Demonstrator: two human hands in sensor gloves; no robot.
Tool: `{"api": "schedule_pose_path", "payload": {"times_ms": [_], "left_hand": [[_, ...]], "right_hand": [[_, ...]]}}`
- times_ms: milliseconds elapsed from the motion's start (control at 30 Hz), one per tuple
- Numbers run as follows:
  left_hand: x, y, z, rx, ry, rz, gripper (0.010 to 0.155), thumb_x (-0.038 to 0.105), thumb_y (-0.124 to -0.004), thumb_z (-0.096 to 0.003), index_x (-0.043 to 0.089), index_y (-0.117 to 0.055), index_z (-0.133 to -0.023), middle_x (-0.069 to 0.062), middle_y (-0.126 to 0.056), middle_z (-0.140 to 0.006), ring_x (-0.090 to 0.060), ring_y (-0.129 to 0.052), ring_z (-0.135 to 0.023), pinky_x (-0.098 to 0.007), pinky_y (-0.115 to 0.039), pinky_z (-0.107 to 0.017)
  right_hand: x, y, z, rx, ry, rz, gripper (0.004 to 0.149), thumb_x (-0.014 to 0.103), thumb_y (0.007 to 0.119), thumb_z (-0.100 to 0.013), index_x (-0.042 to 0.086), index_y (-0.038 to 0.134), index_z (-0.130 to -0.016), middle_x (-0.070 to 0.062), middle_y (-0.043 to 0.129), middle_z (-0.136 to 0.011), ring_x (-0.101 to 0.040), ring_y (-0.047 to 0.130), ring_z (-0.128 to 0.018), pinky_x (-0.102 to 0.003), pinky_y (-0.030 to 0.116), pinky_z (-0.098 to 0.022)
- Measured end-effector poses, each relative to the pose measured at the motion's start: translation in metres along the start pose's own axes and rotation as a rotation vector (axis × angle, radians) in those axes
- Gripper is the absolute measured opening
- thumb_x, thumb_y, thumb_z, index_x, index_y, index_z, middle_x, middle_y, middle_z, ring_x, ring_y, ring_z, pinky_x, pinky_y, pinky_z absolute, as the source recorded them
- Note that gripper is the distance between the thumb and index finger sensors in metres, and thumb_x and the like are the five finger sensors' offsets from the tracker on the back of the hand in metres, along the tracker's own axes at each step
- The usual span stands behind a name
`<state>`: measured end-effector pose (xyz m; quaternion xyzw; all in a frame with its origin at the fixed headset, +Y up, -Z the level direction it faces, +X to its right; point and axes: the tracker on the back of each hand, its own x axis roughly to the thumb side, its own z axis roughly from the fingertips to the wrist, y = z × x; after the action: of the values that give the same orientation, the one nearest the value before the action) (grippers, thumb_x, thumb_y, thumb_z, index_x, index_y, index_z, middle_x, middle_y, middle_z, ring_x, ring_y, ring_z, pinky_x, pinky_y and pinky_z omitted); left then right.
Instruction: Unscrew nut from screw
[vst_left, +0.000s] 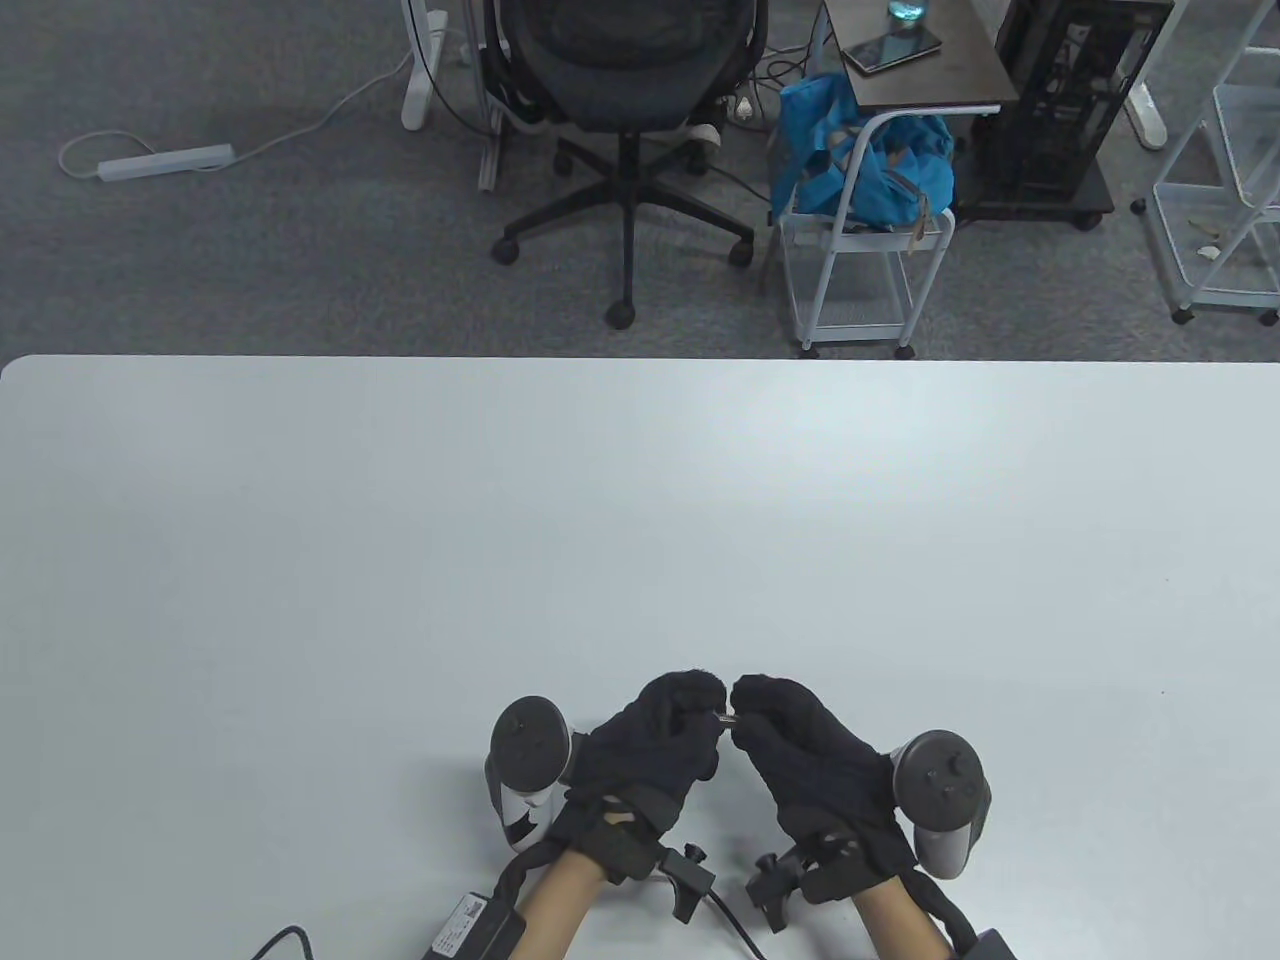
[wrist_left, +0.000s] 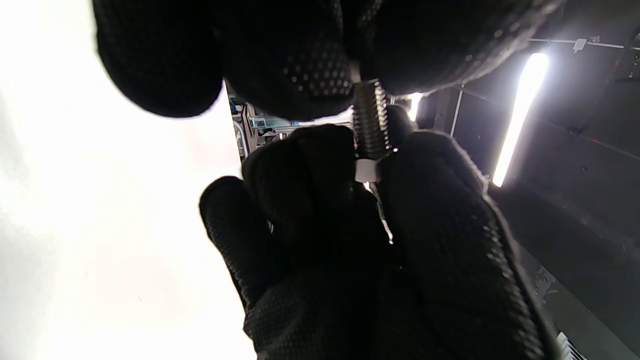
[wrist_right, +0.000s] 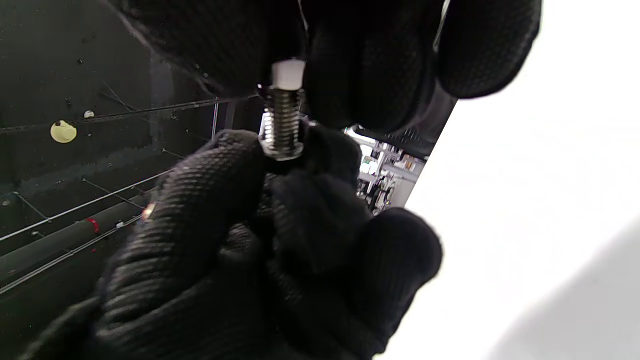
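Screw (vst_left: 726, 719) axis runs 9-to-3 between fists; left hand (vst_left: 655, 745) pinches one end, right hand (vst_left: 800, 760) grips white nut (wrist_left: 367, 171) at the 3 o'clock end

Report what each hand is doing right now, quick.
Left hand: pinches one end of the threaded silver metal screw.
Right hand: pinches the small white nut on the screw's other end.

Blown-out glare behind dark, backlit wrist views
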<state>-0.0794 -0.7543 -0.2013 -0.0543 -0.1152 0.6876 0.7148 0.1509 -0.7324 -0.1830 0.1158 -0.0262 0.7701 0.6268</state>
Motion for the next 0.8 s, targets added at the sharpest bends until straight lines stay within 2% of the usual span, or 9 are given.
{"api": "schedule_pose_path", "payload": {"times_ms": [67, 167, 233, 267, 333, 400, 533, 667, 800], "left_hand": [[-0.001, 0.001, 0.0, 0.01, 0.004, 0.012, 0.05, 0.038, -0.084, -0.0481, 0.018, -0.078, -0.094, -0.016, -0.09, -0.081, -0.016, -0.099, -0.04, -0.05, -0.088, -0.044], [-0.001, 0.001, 0.0, 0.007, 0.004, 0.015, 0.05, 0.037, -0.085, -0.0479, 0.019, -0.077, -0.094, -0.017, -0.089, -0.083, -0.017, -0.099, -0.042, -0.05, -0.088, -0.045], [0.0, 0.0, -0.001, -0.005, -0.011, -0.001, 0.049, 0.036, -0.085, -0.0477, 0.02, -0.077, -0.094, -0.017, -0.088, -0.084, -0.017, -0.099, -0.043, -0.051, -0.087, -0.045], [0.001, 0.0, -0.001, -0.012, -0.019, -0.009, 0.049, 0.035, -0.086, -0.0477, 0.021, -0.077, -0.094, -0.017, -0.088, -0.085, -0.017, -0.099, -0.044, -0.051, -0.087, -0.046], [0.002, -0.001, -0.001, -0.018, -0.028, -0.019, 0.049, 0.035, -0.086, -0.0477, 0.022, -0.077, -0.094, -0.017, -0.087, -0.085, -0.017, -0.099, -0.044, -0.051, -0.087, -0.046], [0.002, -0.002, 0.0, -0.018, -0.026, -0.031, 0.049, 0.035, -0.086, -0.0477, 0.021, -0.077, -0.094, -0.017, -0.087, -0.085, -0.017, -0.099, -0.044, -0.051, -0.087, -0.046], [0.0, 0.0, 0.0, -0.011, -0.015, -0.015, 0.049, 0.036, -0.085, -0.048, 0.021, -0.077, -0.094, -0.017, -0.088, -0.084, -0.017, -0.099, -0.043, -0.051, -0.087, -0.046], [0.0, 0.0, -0.001, -0.01, -0.005, 0.002, 0.049, 0.037, -0.084, -0.0484, 0.022, -0.078, -0.095, -0.017, -0.088, -0.084, -0.017, -0.098, -0.043, -0.05, -0.087, -0.045], [0.0, 0.0, 0.0, -0.008, -0.002, 0.015, 0.049, 0.039, -0.083, -0.0483, 0.021, -0.079, -0.094, -0.016, -0.09, -0.081, -0.016, -0.099, -0.041, -0.05, -0.088, -0.044]], "right_hand": [[-0.002, 0.0, -0.001, 0.066, 0.04, -0.022, 0.059, 0.034, 0.08, -0.054, 0.022, 0.062, -0.108, -0.018, 0.071, -0.098, -0.043, 0.078, -0.081, -0.066, 0.066, -0.061], [-0.011, 0.001, 0.0, 0.066, 0.104, -0.036, 0.07, 0.05, 0.071, -0.056, 0.011, 0.054, -0.112, -0.024, 0.068, -0.101, -0.048, 0.076, -0.083, -0.068, 0.064, -0.06], [-0.018, 0.001, 0.002, 0.031, 0.196, -0.061, 0.075, 0.058, 0.064, -0.057, 0.003, 0.059, -0.107, -0.026, 0.079, -0.091, -0.05, 0.083, -0.072, -0.069, 0.067, -0.055], [-0.02, 0.0, 0.002, 0.024, 0.219, -0.063, 0.075, 0.059, 0.063, -0.056, 0.0, 0.067, -0.102, -0.024, 0.088, -0.081, -0.048, 0.09, -0.063, -0.068, 0.07, -0.051], [-0.021, 0.0, 0.001, 0.045, 0.215, -0.064, 0.069, 0.057, 0.062, -0.056, -0.001, 0.08, -0.089, -0.016, 0.099, -0.061, -0.04, 0.099, -0.045, -0.063, 0.078, -0.044], [-0.018, 0.0, 0.001, 0.026, 0.206, -0.071, 0.06, 0.052, 0.065, -0.057, 0.002, 0.081, -0.085, -0.009, 0.099, -0.054, -0.033, 0.099, -0.039, -0.059, 0.081, -0.043], [-0.013, 0.0, -0.001, 0.032, 0.146, -0.059, 0.056, 0.045, 0.072, -0.056, 0.004, 0.073, -0.093, -0.007, 0.095, -0.062, -0.031, 0.097, -0.047, -0.058, 0.08, -0.049], [-0.006, 0.0, -0.001, 0.038, 0.078, -0.049, 0.052, 0.037, 0.077, -0.054, 0.011, 0.069, -0.099, -0.013, 0.087, -0.078, -0.035, 0.092, -0.063, -0.061, 0.075, -0.056], [-0.002, 0.0, 0.0, 0.016, 0.029, -0.019, 0.047, 0.035, 0.079, -0.054, 0.019, 0.072, -0.098, -0.011, 0.084, -0.084, -0.037, 0.089, -0.069, -0.061, 0.074, -0.058]]}}
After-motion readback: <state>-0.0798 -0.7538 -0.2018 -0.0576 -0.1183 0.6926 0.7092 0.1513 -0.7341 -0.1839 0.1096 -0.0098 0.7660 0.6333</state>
